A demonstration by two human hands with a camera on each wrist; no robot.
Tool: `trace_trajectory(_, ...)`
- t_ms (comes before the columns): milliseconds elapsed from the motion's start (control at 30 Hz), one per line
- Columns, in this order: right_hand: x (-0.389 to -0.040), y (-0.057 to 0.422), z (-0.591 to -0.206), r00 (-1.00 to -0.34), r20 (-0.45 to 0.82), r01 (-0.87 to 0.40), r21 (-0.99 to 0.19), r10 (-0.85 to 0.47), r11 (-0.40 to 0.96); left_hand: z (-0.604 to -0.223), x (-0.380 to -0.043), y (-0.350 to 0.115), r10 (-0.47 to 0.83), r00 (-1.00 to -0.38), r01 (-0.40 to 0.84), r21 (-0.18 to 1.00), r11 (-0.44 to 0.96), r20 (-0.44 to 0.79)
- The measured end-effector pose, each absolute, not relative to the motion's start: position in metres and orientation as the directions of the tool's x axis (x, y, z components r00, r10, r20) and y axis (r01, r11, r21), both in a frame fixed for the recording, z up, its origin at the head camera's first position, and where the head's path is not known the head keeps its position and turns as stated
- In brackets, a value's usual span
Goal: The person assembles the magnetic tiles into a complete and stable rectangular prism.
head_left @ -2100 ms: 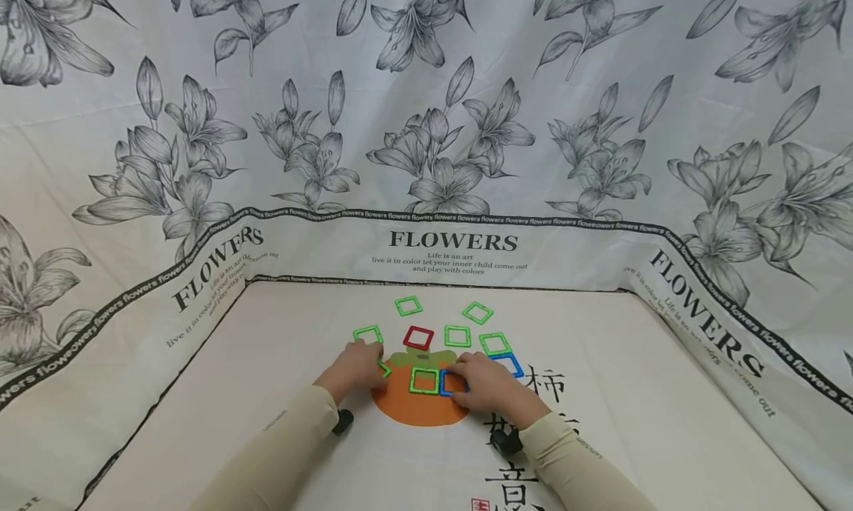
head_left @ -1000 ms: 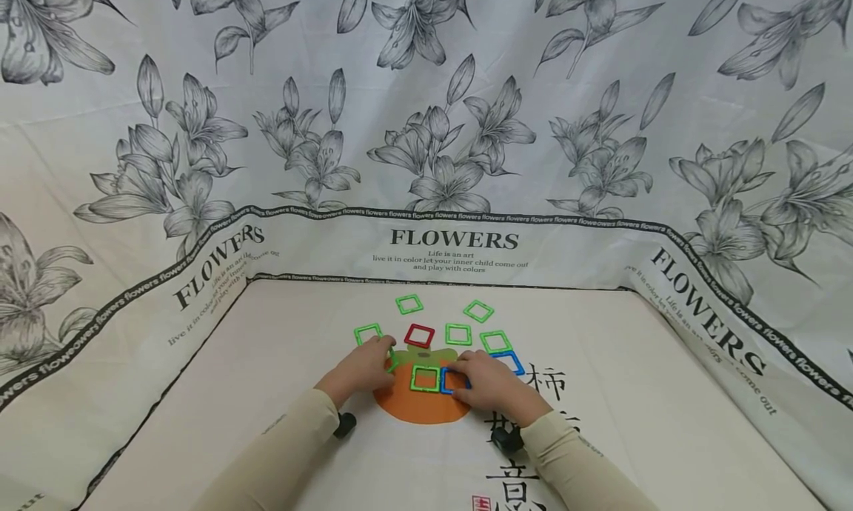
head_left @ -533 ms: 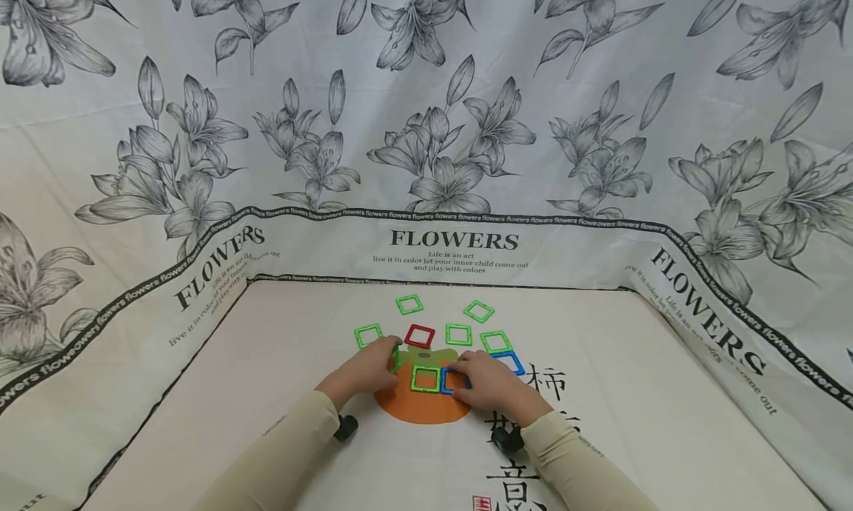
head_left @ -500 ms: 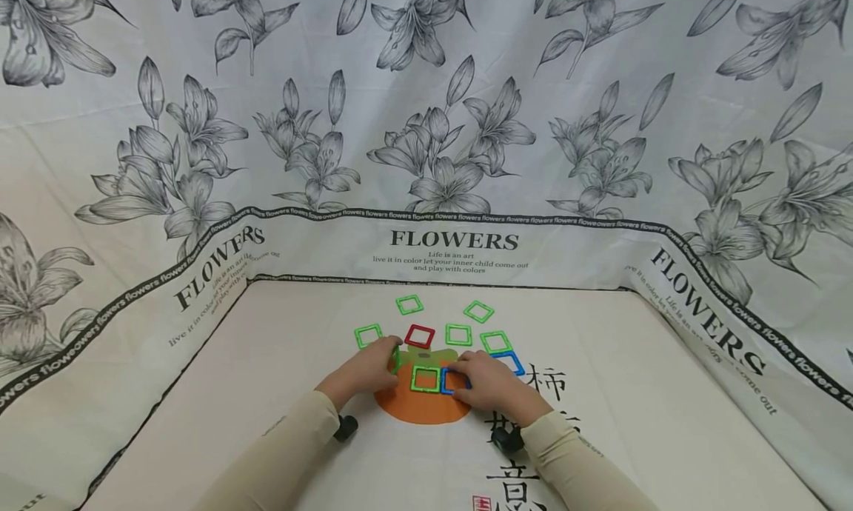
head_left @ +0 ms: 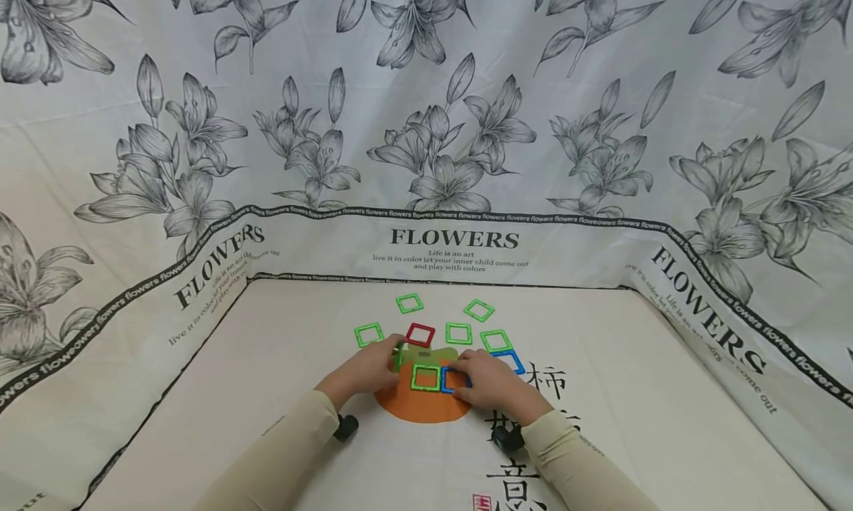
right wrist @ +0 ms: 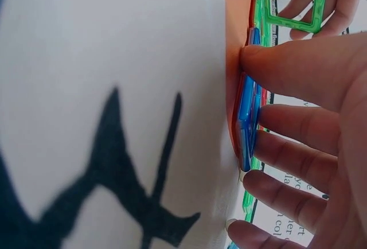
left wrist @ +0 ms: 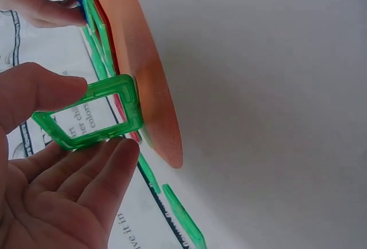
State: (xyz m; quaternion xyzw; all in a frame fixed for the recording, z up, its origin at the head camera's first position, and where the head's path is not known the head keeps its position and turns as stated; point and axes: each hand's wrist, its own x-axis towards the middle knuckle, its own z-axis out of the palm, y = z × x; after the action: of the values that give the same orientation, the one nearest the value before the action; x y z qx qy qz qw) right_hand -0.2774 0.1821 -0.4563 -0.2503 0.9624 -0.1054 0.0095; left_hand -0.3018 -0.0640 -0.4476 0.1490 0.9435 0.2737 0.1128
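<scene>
My left hand point(head_left: 363, 366) pinches a green square magnetic tile point(left wrist: 133, 108), an open frame, between thumb and fingers. In the left wrist view it is tilted up above the cloth. My right hand point(head_left: 493, 381) grips a blue square magnetic tile point(head_left: 444, 381) that lies flat, thumb at its near edge and fingers at its far edge. Against that blue tile's left side lies another green tile point(head_left: 425, 389). Both flat tiles rest on a printed orange persimmon point(head_left: 426, 411). Just beyond the left fingertips is a red tile point(head_left: 432, 338). The right fingers partly cover the gripped blue tile.
Several more green tiles lie scattered behind, including one at the back point(head_left: 412, 311). A second blue tile point(head_left: 519, 361) lies beyond my right hand. Black printed characters point(head_left: 513, 485) run down the cloth at right. Flower-printed fabric point(head_left: 453, 237) walls the table's back and sides.
My left hand has moved slightly right and lifted its green tile from beside the persimmon to a tilted stance near the flat green tile. The right hand has barely moved.
</scene>
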Motion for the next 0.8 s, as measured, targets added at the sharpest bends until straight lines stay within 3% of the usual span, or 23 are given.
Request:
trace_trajectory(300, -0.2773, 0.1821, -0.4563, -0.877, 0.031, -0.476, -0.205, -0.48, 0.855, -0.45, -0.3025, -0.0619, 0.374, -0.919, 0.219, 0.62, 0.753, -0.129)
trace_trajectory(800, -0.2786, 0.182, -0.4581, -0.881, 0.017, -0.466, -0.203, -0.473, 0.861, -0.4512, -0.2994, -0.0544, 0.396, -0.911, 0.247, 0.617, 0.747, -0.114)
